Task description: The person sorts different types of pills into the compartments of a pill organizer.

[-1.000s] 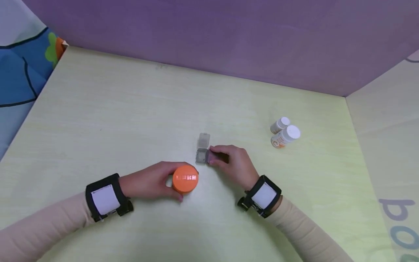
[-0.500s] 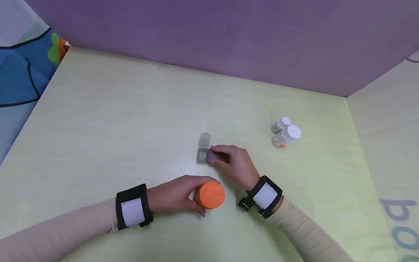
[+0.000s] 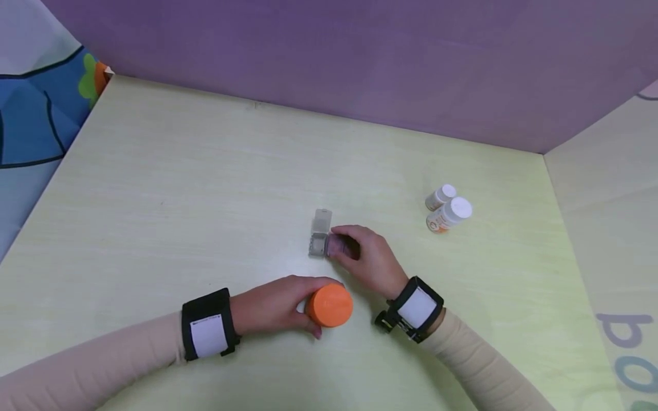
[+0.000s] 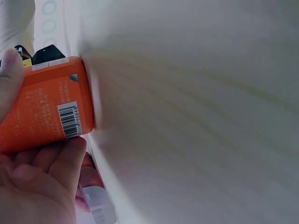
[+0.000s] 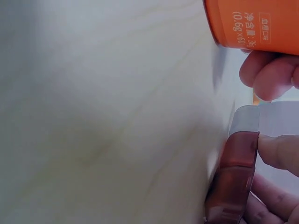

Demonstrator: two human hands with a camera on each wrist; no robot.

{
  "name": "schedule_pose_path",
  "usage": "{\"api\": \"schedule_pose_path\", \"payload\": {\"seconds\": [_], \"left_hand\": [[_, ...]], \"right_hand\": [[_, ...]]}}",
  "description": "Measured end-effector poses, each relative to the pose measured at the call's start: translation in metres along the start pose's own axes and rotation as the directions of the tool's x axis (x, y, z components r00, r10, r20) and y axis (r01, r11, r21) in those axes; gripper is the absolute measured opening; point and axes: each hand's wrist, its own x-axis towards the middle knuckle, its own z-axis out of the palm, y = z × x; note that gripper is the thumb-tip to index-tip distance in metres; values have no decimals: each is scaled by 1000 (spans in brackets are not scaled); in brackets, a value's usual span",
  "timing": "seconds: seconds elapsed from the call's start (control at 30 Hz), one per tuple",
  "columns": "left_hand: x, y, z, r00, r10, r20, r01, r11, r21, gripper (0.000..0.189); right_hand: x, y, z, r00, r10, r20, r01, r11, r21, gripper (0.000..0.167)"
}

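My left hand grips an orange supplement bottle around its side, thumb nearest the table's front edge. Printed text and a barcode show on the bottle in the left wrist view; whether its base touches the table I cannot tell. Farther back, my right hand pinches one end of a small pill box between thumb and fingers. The box's grey compartment has its clear lid flipped up and away. Tinted reddish compartments of the pill box appear in the right wrist view, partly covered by my fingers.
Two white bottles, a smaller one and a larger one, stand close together at the right on the pale table. A purple panel rises along the back edge, and a white panel borders the right side.
My left hand has carried the orange bottle rightward and nearer the front edge, then stayed nearly still over the last half second. The right hand's fingers have shifted slightly on the pill box.
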Motion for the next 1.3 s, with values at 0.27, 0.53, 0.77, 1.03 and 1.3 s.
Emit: {"api": "schedule_pose_path", "payload": {"seconds": [0.27, 0.53, 0.77, 1.03, 1.3], "left_hand": [[0, -2, 1, 1000, -1, 8, 1, 1000, 9, 62], [0, 2, 3, 1000, -5, 21, 6, 1000, -29, 63], [-1, 4, 5, 1000, -5, 17, 7, 997, -78, 62], [-2, 6, 4, 1000, 9, 14, -9, 999, -36, 60], [-3, 6, 3, 1000, 7, 11, -8, 1000, 11, 58]], "right_hand": [[-10, -4, -6, 984, -9, -178, 20, 998, 60, 33], [-60, -32, -2, 932, 86, -353, 44, 938, 345, 24], [-104, -55, 12, 963, 169, -210, -38, 856, 516, 26], [-118, -64, 23, 977, 118, -176, -29, 897, 440, 69], [-108, -69, 20, 977, 139, -162, -75, 935, 347, 72]]}}
